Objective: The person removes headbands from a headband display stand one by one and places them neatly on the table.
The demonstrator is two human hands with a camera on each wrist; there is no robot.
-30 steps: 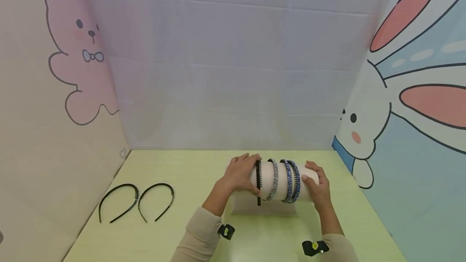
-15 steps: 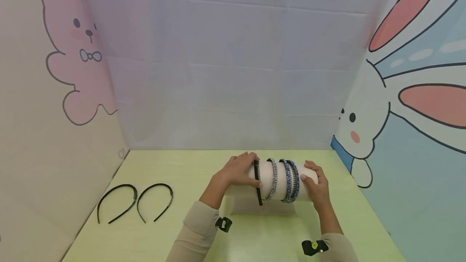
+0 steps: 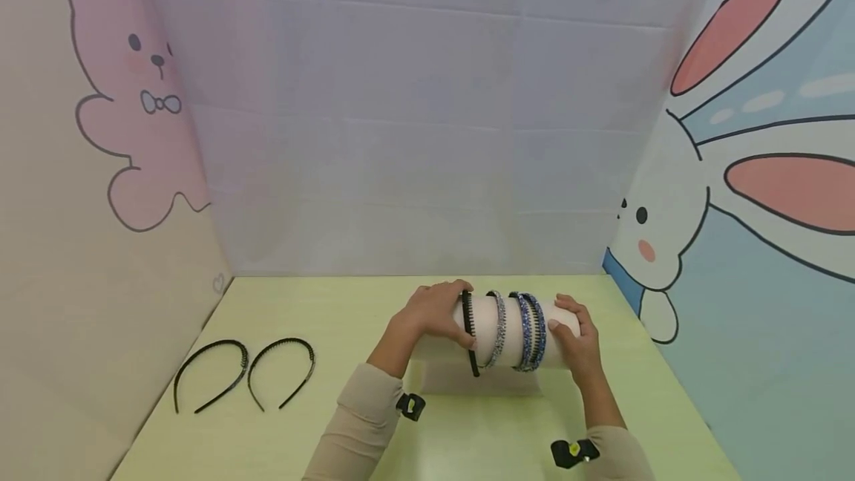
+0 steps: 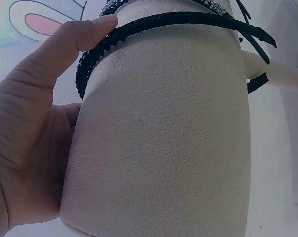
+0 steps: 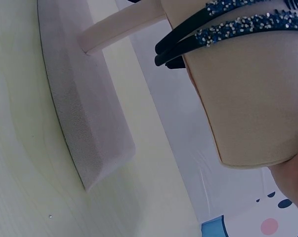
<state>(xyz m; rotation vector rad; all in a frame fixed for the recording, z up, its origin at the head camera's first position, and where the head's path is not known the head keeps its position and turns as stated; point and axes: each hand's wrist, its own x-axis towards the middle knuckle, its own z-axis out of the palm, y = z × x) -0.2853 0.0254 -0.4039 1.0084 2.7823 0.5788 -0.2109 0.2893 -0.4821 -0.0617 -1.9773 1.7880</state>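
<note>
A pale, fabric-covered headband stand point(image 3: 559, 312) lies across the right half of the table, its roll raised on a low base point(image 3: 477, 381). My left hand point(image 3: 436, 312) grips a black headband point(image 3: 467, 309) around the roll's left part, thumb on its near side. In the left wrist view that headband point(image 4: 178, 19) crosses the roll point(image 4: 163, 118), its end sticking out past the side. My right hand point(image 3: 580, 340) holds the roll's right end, fingers over the top and thumb in front. Between my hands sit a silver glittery headband point(image 3: 500, 329) and two blue glittery headbands point(image 3: 525, 336).
Two black headbands, a left one point(image 3: 234, 384) and a right one point(image 3: 299, 384), lie side by side on the left of the pale green table point(image 3: 334, 429). Walls with printed bears and rabbits point(image 3: 675, 206) enclose the table's sides; a plain pale sheet point(image 3: 414, 132) hangs behind.
The black headband at my left hand has gone from upright to slightly tilted, its lower end shifted right. My left thumb has moved a little up along it. My right hand keeps its hold.
</note>
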